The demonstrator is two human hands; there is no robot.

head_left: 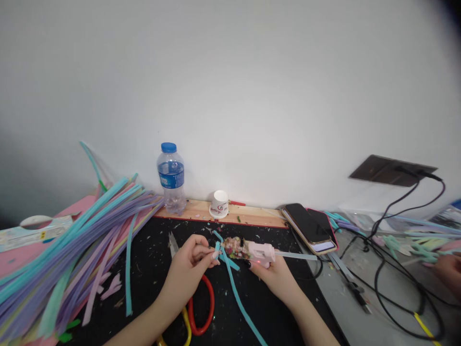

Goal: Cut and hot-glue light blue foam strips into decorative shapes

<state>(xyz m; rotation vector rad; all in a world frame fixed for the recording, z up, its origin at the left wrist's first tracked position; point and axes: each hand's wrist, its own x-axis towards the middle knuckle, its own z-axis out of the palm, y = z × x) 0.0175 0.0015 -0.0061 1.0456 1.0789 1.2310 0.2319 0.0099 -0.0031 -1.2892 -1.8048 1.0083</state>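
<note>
My left hand (194, 259) pinches a folded turquoise strip (217, 248) between thumb and fingers. My right hand (272, 276) is wrapped round a pink hot glue gun (261, 252), whose front is crusted with coloured residue and points left at the strip. A clear glue stick (297, 255) sticks out of its back, and a small red light glows on its side. One long turquoise strip (237, 298) trails from beside the fingers toward the near edge. Scissors (201, 312) with red and yellow handles lie partly hidden under my left wrist.
On the left lies a big heap of pastel strips (82, 245). A water bottle (171, 180) and a paper cup (219, 204) stand by the wall. To the right are phones (309, 226), tangled black cables (378, 269) and another person's hand (448, 269).
</note>
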